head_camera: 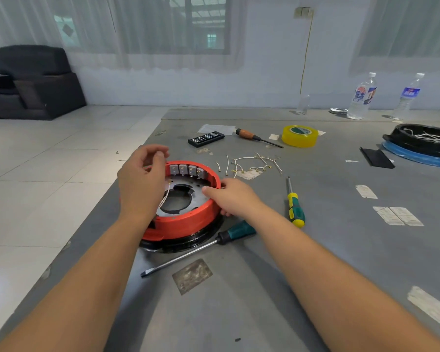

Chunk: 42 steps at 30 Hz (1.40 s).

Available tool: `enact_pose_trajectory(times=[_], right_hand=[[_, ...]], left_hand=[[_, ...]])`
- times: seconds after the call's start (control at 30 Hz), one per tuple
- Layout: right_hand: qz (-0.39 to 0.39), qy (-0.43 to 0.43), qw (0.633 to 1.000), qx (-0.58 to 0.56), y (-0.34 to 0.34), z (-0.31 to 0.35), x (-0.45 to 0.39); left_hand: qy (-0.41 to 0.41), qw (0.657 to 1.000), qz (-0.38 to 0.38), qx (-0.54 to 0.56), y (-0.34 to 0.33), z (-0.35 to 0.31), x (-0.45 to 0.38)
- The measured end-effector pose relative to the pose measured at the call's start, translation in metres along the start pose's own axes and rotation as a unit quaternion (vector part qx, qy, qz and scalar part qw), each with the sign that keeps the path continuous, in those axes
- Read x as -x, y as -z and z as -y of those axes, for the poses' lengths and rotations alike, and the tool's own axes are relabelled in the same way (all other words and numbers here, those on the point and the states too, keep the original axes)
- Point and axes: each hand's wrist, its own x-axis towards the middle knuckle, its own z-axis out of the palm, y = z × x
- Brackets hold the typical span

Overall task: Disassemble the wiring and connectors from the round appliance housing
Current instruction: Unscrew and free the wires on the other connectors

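Now I see the red housing (186,219) sitting on the grey surface (328,250), near its left edge, on a black base (188,243). My left hand (141,181) hovers over the rim, fingers curled; a white wire (165,198) hangs below it, but I cannot tell whether that grip has it. My right hand (233,196) rests on the rim's right side, fingers relaxed. Loose wires (249,165) lie beyond.

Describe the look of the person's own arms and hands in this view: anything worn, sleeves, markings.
Both forearms are bare up to the frame's bottom edge, with no sleeve showing. The left hand and right hand wear no gloves. No watch, bracelet or ring is visible on either wrist or on the fingers that show. No tattoos, tape or other markings can be made out.
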Motion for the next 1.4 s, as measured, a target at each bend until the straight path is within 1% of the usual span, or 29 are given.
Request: enact_pose_trajectory(times=[0.07,0.17,0.27,0.33,0.47,0.63,0.67,0.7,0.73,0.8,0.83,0.87,0.93,1.03,1.13,1.27,1.4], right_hand=[[-0.018,-0.013,1.000,0.003,-0.003,0.004,0.004],[-0.006,-0.034,0.999,0.009,-0.003,0.008,0.006],[0.009,-0.040,0.999,-0.003,-0.002,0.010,0.003],[0.005,-0.039,0.999,-0.023,-0.002,0.009,0.003],[-0.005,-0.032,0.999,-0.028,-0.003,0.008,0.002],[-0.023,0.017,0.999,-0.046,0.004,0.010,-0.002],[-0.033,0.030,0.998,-0.047,0.004,0.012,-0.003],[-0.044,0.044,0.997,-0.045,0.005,0.013,-0.004],[-0.056,0.059,0.996,-0.042,0.006,0.015,-0.006],[-0.083,0.094,0.992,-0.035,0.009,0.019,-0.010],[-0.097,0.107,0.989,-0.029,0.010,0.020,-0.011],[-0.106,0.116,0.987,-0.027,0.012,0.022,-0.013],[-0.119,0.127,0.984,-0.033,0.013,0.024,-0.014],[-0.139,0.134,0.981,-0.029,0.012,0.025,-0.016],[-0.152,0.132,0.979,-0.025,0.011,0.023,-0.019],[-0.194,0.143,0.970,-0.007,0.007,0.019,-0.021],[-0.196,0.156,0.968,-0.019,0.002,0.015,-0.022]], left_hand=[[0.001,1.000,-0.019,0.018,0.007,-0.002,-0.001],[0.017,0.999,-0.033,-0.004,0.021,0.009,0.001],[0.078,0.995,-0.028,-0.057,0.037,0.033,0.013],[0.127,0.989,-0.016,-0.079,0.043,0.049,0.023],[0.194,0.981,-0.005,0.006,0.046,0.063,0.033],[0.184,0.983,0.002,0.024,0.047,0.064,0.034],[0.196,0.980,0.005,0.032,0.047,0.062,0.036],[0.216,0.975,0.003,0.059,0.047,0.059,0.038],[0.238,0.965,-0.004,0.114,0.046,0.057,0.038],[0.287,0.924,-0.017,0.254,0.044,0.054,0.039],[0.313,0.903,-0.015,0.293,0.045,0.053,0.039],[0.337,0.891,-0.006,0.304,0.046,0.053,0.038],[0.366,0.880,0.022,0.302,0.049,0.056,0.037],[0.359,0.881,0.069,0.301,0.054,0.053,0.038],[0.357,0.880,0.082,0.302,0.054,0.051,0.042],[0.343,0.877,0.111,0.317,0.050,0.050,0.045],[0.330,0.875,0.096,0.340,0.047,0.051,0.046]])
